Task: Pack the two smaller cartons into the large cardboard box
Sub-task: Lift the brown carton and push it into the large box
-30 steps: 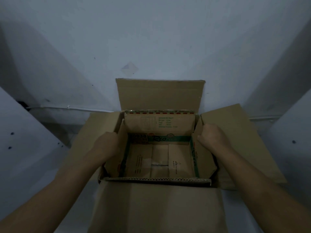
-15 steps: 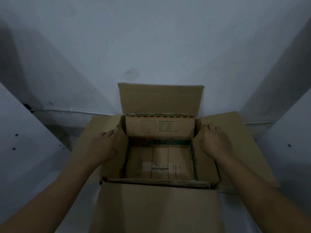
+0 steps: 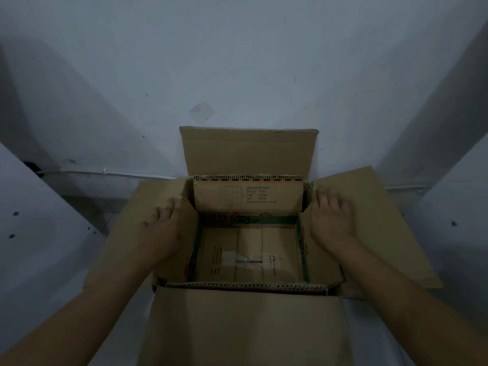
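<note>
Both hands have opened since the earlier frames: where they were curled over the side walls of the inner carton, they now lie flat, fingers spread. The left hand (image 3: 166,228) presses on the left side flap (image 3: 126,233) and the right hand (image 3: 331,217) on the right side flap (image 3: 390,220), holding nothing. Between them the smaller carton (image 3: 248,257) sits down inside the large cardboard box (image 3: 245,326), its green-printed walls close against the box's sides and its own far flap upright. That suggests this carton is seated and released. A second small carton is not visible, so at least half the packing probably remains.
</note>
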